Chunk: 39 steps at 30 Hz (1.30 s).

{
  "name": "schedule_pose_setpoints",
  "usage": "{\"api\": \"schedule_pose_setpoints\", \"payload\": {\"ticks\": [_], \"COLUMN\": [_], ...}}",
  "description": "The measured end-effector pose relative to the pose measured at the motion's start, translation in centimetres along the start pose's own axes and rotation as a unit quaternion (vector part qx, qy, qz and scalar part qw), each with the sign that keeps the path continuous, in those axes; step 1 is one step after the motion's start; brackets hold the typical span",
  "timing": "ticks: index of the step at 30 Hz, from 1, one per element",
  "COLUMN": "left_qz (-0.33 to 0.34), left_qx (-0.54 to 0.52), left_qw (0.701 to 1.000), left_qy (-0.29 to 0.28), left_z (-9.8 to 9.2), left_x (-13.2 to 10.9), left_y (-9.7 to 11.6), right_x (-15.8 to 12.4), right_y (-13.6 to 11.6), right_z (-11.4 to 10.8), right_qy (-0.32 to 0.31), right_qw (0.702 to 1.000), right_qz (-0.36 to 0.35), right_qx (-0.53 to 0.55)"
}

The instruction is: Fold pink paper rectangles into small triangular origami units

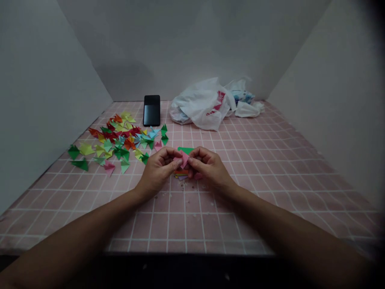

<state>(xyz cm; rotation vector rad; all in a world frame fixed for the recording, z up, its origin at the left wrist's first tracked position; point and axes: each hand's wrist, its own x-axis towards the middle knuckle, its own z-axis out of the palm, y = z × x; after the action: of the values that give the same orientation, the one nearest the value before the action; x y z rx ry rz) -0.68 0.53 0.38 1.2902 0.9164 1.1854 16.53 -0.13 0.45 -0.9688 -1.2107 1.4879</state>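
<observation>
Between my two hands, over the middle of the table, is a small folded piece of pink paper (184, 159). My left hand (161, 166) pinches its left side between thumb and fingers. On the other side my right hand (209, 166) grips it the same way, thumb on top. Under and behind the hands lies a stack of coloured paper (181, 172), partly hidden, with green, orange, yellow and lilac edges showing. To the left spreads a loose heap of folded paper shapes (122, 152) in green, yellow, red, orange, blue and pink.
A black phone (152, 110) lies at the back, behind the heap. Right of it sits a crumpled white plastic bag (201, 102), with a smaller bag (248, 108) beside it. A pink checked cloth (285, 160) covers the table, and pale walls stand on three sides.
</observation>
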Motion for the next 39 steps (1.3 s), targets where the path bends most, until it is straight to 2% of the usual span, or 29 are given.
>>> {"api": "schedule_pose_setpoints", "payload": {"ticks": [8,12,16,22,27,30,36,39], "left_qz": [0.037,0.048,0.056,0.052,0.043,0.028,0.017,0.022], "left_qx": [0.065,0.065,0.046,0.047,0.05,0.052,0.007,-0.005], "left_qw": [0.997,0.997,0.997,0.997,0.997,0.998,1.0,1.0], "left_qy": [0.021,0.011,0.024,0.042,0.044,0.025,0.017,0.021], "left_z": [0.24,0.35,0.33,0.22,0.2,0.16,0.2,0.2], "left_x": [-0.3,-0.32,-0.23,-0.24,-0.28,-0.26,-0.3,-0.31], "left_y": [0.44,0.34,0.11,0.08,0.26,0.17,-0.2,-0.28], "right_x": [-0.21,-0.19,-0.15,-0.03,-0.24,-0.38,-0.5,-0.62], "right_y": [-0.16,0.08,0.33,0.42,0.37,0.36,0.19,0.15], "right_z": [0.09,0.06,0.0,-0.12,-0.02,0.02,-0.01,0.04], "right_qy": [-0.018,0.002,0.029,0.055,0.036,0.051,0.033,0.035], "right_qw": [0.999,1.0,0.999,0.99,0.99,0.974,0.912,0.895], "right_qz": [-0.047,-0.022,-0.003,-0.098,-0.101,-0.157,-0.316,-0.344], "right_qx": [-0.007,-0.018,-0.022,-0.08,-0.093,-0.154,-0.259,-0.282]}}
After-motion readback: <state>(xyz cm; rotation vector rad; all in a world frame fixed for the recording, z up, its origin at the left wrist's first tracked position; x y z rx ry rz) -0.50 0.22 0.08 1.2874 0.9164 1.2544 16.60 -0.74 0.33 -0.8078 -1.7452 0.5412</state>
